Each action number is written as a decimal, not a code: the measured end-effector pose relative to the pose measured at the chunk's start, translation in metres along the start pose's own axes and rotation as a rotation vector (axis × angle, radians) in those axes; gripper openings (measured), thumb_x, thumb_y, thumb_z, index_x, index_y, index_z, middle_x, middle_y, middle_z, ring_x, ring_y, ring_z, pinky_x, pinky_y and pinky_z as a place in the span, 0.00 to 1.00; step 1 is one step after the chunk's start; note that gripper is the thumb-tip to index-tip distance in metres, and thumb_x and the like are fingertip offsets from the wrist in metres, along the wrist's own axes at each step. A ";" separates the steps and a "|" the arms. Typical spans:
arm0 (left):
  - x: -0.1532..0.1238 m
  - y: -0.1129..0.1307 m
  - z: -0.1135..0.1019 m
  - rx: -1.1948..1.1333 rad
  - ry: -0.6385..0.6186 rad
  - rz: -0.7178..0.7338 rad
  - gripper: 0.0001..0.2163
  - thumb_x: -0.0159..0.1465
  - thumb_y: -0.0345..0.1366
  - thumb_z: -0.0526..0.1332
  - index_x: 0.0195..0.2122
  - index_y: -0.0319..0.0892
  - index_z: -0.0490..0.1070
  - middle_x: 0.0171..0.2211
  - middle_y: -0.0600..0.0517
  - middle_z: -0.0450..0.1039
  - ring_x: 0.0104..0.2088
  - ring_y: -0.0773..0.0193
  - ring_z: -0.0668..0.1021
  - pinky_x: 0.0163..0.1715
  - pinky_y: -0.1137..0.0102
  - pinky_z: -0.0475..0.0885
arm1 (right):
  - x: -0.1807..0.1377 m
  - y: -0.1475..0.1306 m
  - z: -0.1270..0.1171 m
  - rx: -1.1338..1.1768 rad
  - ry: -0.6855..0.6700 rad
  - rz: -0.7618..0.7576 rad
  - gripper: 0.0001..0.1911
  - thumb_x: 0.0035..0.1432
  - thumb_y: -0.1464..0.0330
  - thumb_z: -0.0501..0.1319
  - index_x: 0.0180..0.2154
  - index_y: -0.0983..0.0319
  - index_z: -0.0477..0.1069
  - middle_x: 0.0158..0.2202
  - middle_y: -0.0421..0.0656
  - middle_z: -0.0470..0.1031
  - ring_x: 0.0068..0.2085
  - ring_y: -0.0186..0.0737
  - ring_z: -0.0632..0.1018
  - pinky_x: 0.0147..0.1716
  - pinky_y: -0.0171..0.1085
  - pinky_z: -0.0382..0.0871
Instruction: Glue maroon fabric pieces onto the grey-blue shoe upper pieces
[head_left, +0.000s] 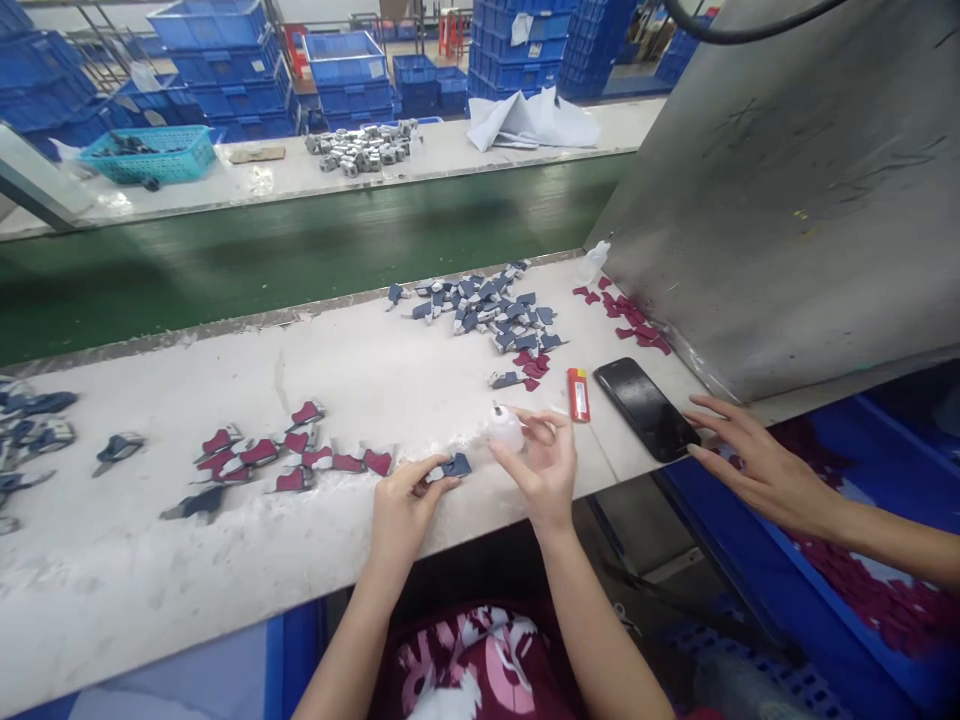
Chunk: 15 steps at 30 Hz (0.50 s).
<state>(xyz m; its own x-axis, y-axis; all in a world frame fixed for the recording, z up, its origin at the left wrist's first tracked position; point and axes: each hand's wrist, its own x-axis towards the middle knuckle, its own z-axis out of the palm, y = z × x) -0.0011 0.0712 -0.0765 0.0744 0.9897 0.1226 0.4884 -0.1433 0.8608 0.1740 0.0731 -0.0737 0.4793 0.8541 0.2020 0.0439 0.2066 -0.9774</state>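
Observation:
My left hand [405,505] pinches a small dark blue piece [452,465] against the white worktable [360,370], near its front edge. My right hand [541,458] is closed round a small white squeeze bottle [504,427], held just right of that piece. To the left lies a row of blue pieces with red parts [289,455]. Farther back sits a pile of blue-grey pieces [487,308], with a few red bits [534,367] at its near side.
Another person's hand [750,462] reaches in from the right beside a black phone [646,408] and a red lighter [577,394]. A steel panel [795,200] rises at right. A green conveyor belt [300,250] runs behind, blue crates [217,60] beyond.

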 end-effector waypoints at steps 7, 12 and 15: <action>0.002 0.000 -0.002 0.011 0.016 0.032 0.11 0.60 0.44 0.69 0.37 0.44 0.83 0.23 0.54 0.77 0.20 0.68 0.71 0.26 0.73 0.72 | 0.027 0.013 0.024 -0.202 -0.219 0.067 0.24 0.53 0.62 0.69 0.52 0.58 0.74 0.51 0.47 0.80 0.52 0.46 0.80 0.53 0.46 0.74; 0.002 0.000 -0.002 0.026 0.022 0.045 0.11 0.61 0.46 0.68 0.37 0.44 0.83 0.22 0.55 0.76 0.19 0.68 0.70 0.25 0.74 0.72 | 0.030 0.018 0.005 -0.354 -0.262 -0.027 0.30 0.51 0.63 0.71 0.56 0.56 0.73 0.53 0.47 0.78 0.50 0.47 0.79 0.51 0.46 0.75; 0.002 -0.001 -0.002 0.022 0.031 0.050 0.12 0.60 0.47 0.68 0.37 0.44 0.83 0.21 0.55 0.74 0.19 0.68 0.70 0.24 0.74 0.71 | 0.042 0.020 -0.018 -0.554 -0.128 -0.183 0.20 0.56 0.63 0.68 0.51 0.57 0.77 0.49 0.48 0.78 0.52 0.50 0.75 0.54 0.51 0.72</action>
<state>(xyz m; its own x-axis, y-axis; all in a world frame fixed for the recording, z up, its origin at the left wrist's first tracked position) -0.0028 0.0736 -0.0763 0.0723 0.9808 0.1812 0.5033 -0.1928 0.8423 0.2102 0.1042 -0.0855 0.3126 0.8861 0.3421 0.5831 0.1053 -0.8056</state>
